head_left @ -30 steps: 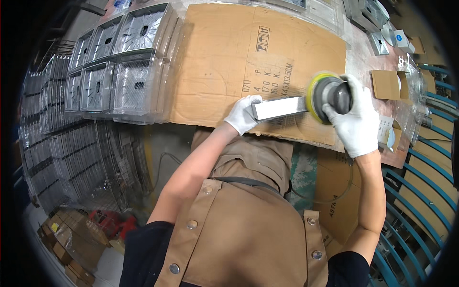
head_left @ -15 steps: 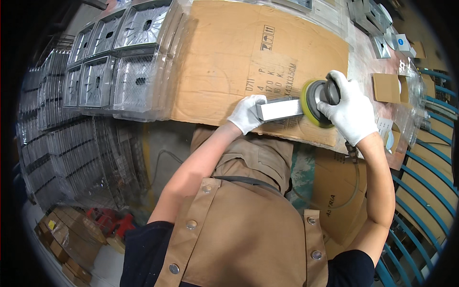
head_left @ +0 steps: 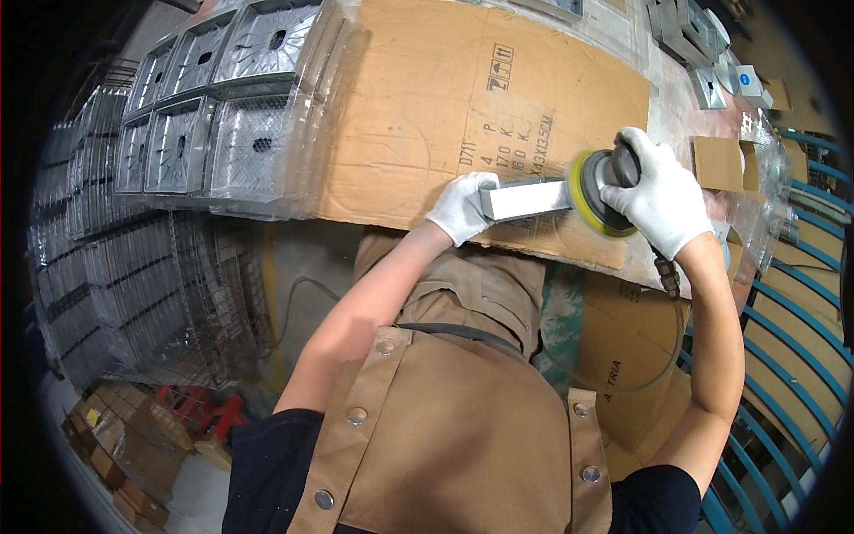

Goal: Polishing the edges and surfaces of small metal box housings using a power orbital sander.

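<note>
White gloves cover both of my hands. My left hand (head_left: 460,210) is closed around the left end of a silver metal box-shaped piece (head_left: 527,200), which is held above the cardboard near its front edge. In my right hand (head_left: 660,191) is an orbital sander (head_left: 614,182) with a yellow-green rimmed pad, gripped by its dark head. The pad stands on edge against the right end of the metal piece. From the sander a hose fitting (head_left: 667,274) hangs down beside my right wrist. Part of the metal piece's left end is hidden by my fingers.
A flattened cardboard sheet (head_left: 400,107) covers the table. At left, clear plastic trays (head_left: 289,191) hold several square metal pans (head_left: 267,40). An opened small carton (head_left: 719,163) lies at right, near blue metal bars (head_left: 805,280). More metal parts (head_left: 680,31) sit at the far right.
My right hand and the sander have shifted slightly right and down, the sander tilting a little. The metal piece has moved slightly to the right with my left hand still on it.
</note>
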Motion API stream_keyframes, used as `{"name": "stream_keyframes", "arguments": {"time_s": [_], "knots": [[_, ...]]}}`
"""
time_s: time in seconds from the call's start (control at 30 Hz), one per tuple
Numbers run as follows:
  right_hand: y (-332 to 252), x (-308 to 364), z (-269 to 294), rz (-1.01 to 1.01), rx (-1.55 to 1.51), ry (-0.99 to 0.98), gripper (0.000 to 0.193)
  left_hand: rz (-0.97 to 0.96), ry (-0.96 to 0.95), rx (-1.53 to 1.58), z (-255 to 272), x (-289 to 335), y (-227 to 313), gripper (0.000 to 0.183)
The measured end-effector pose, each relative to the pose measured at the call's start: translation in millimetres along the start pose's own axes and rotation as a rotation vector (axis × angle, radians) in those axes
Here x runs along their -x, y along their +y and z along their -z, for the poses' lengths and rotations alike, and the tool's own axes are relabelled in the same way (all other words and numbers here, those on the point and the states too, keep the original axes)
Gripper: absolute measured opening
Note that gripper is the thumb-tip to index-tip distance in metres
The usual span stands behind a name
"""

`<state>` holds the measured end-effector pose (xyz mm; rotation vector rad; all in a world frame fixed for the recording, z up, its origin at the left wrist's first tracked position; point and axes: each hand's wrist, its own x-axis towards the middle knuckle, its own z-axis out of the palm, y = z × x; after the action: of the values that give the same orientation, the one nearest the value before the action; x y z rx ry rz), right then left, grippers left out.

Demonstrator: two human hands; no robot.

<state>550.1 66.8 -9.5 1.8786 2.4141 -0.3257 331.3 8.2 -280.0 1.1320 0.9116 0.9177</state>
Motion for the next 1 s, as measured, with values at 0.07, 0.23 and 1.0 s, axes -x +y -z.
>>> {"name": "stream_keyframes", "arguments": {"time_s": [0.07,0.23,1.0], "knots": [[3.8,0.0,-2.8,0.031,-0.008,0.045,0.047,-0.054,0.007,-0.133,1.1,1.5,-2.1,0.035],[-44.5,-0.9,-1.5,0.082,0.011,0.069,0.035,-0.076,0.056,-0.204,-4.2,-0.9,21.7,0.022],[23.5,42.9,-26.4,-0.142,-0.198,0.297,0.075,0.48,0.038,1.151,5.3,-5.4,-19.9,0.025]]}}
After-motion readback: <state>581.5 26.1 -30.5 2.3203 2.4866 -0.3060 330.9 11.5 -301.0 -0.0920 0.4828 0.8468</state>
